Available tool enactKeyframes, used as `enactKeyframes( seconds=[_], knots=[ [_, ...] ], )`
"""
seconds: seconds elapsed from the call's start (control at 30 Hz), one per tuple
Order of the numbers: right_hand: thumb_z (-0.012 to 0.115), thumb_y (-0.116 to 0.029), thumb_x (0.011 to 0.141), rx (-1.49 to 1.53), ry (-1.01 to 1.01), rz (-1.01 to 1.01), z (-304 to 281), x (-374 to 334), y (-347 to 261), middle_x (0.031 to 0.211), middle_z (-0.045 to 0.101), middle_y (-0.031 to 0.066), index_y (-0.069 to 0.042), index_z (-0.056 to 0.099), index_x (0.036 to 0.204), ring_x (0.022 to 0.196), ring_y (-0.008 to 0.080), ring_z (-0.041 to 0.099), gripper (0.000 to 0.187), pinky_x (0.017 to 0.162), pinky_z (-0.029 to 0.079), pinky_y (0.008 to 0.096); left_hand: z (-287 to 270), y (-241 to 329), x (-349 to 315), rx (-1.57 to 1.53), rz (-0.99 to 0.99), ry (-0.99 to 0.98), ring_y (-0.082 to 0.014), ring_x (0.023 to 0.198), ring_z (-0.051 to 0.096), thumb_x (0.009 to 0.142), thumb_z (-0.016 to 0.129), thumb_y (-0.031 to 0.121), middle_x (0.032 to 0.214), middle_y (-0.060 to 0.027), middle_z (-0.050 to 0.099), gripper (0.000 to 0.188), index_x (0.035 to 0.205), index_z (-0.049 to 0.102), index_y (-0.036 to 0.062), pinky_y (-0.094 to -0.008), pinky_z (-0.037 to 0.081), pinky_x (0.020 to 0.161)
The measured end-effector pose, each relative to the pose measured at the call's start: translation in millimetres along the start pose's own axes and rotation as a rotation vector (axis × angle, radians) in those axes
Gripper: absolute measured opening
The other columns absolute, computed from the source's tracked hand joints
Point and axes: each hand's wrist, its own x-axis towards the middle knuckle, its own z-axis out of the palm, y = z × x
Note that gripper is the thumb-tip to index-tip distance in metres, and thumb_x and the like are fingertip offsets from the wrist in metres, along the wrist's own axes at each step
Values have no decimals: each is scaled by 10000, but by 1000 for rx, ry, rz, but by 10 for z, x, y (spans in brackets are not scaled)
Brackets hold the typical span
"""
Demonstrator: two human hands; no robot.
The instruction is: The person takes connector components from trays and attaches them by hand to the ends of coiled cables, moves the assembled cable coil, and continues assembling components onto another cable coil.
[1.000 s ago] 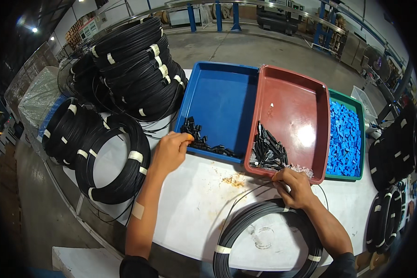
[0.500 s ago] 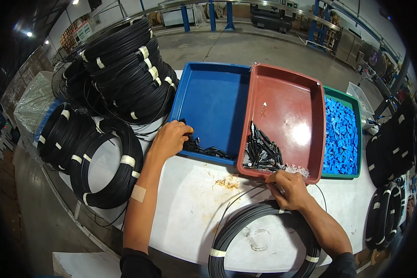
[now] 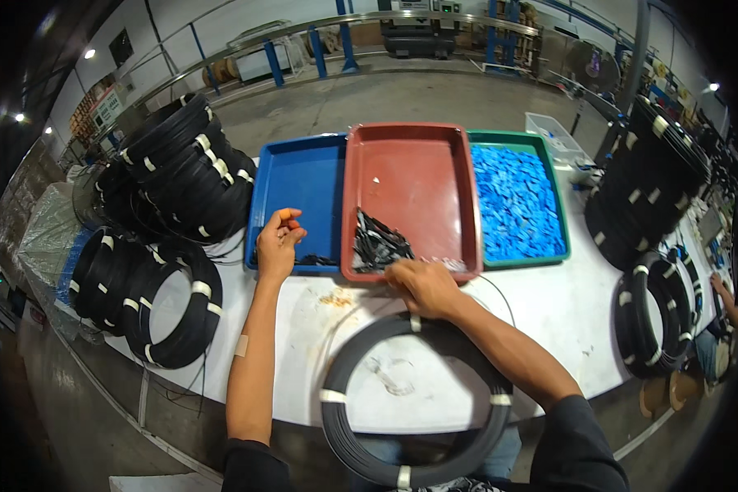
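Observation:
My left hand [image 3: 277,243] is raised over the near left part of a blue tray [image 3: 303,152], fingers apart and nothing visible in them; orange covers show on its fingertips. Small black parts [image 3: 314,261] lie along that tray's near edge. My right hand [image 3: 422,287] is closed at the near rim of the red tray [image 3: 410,176], apparently on a thin black cable from the coil below; the fingertips are partly hidden. Black connector-like pieces [image 3: 377,243] are heaped in the red tray's near left corner, with small whitish pieces [image 3: 451,264] beside my right hand. The tied black cable coil [image 3: 334,422] lies at the table's front edge.
A green tray [image 3: 562,221] full of small blue pieces [image 3: 517,205] stands at the right. Stacked cable coils [image 3: 184,176] rise at the left, and more coils [image 3: 644,193] at the right. The white table [image 3: 303,361] carries yellowish crumbs. Another person's arm [image 3: 728,299] shows at far right.
My left hand has lifted off the black parts in the blue tray, and its fingers have spread. My right hand stays by the red tray's near rim. The whole view has shifted.

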Motion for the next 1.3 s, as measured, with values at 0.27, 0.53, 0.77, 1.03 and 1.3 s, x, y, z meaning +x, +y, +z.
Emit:
enactKeyframes(
  seconds=[0.27,0.53,0.77,1.03,1.3],
  knots=[
    [619,-5,845,200,72,447,-357,-400,140,865,671,211,31,657,948,803,358,656,116,741,504,444,969,469,-722,-260,95,-366,-110,878,678,849,808,10,941,-71,706,273,1083,671,-17,-256,611,749],
    [707,-124,927,371,171,434,-526,-780,28,765,586,-17,0,644,955,687,68,474,141,620,403,267,1021,510,-943,-436,72,-455,-152,887,716,819,832,-6,956,-83,716,316,1078,652,18,-290,606,806],
    [703,-97,899,533,137,461,-483,-654,-126,738,627,46,16,666,908,655,96,527,119,600,420,288,1003,545,-1062,-420,62,-446,-170,966,716,773,831,-82,999,-107,728,312,1034,675,-10,-319,591,890],
    [703,-30,827,296,304,131,-364,-667,-142,760,621,82,-2,670,871,633,172,562,62,574,432,303,994,633,-1114,-306,209,-458,-194,973,731,758,817,-108,1014,-128,731,348,1070,687,-25,-317,587,855],
    [711,29,817,252,274,22,-375,-671,-218,795,647,106,20,687,898,693,198,659,85,593,493,313,970,662,-1144,-202,310,-455,-179,951,740,744,829,-107,990,-126,743,330,1041,704,-38,-299,595,854]
  ],
)
